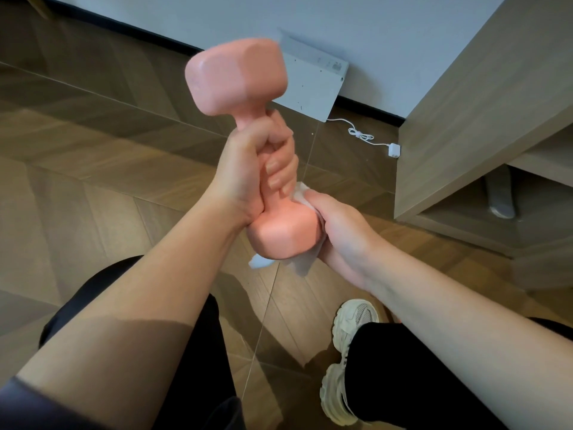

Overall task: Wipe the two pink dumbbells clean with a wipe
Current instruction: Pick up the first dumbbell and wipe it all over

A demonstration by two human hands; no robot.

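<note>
My left hand (248, 169) clenches the handle of the near-upright pink dumbbell (235, 76), its lower head beside my right hand (341, 234), which grasps the wipe (302, 262) against it

Counted in view: one pink dumbbell (235, 76), one white wipe (302, 262). Hands number two: the left hand (248, 169) and the right hand (341, 234). One white sneaker (344, 352). One grey panel (310, 85) at the wall. One white cable (361, 136), ending in one plug block (394, 150). One wooden cabinet (480, 119).
</note>
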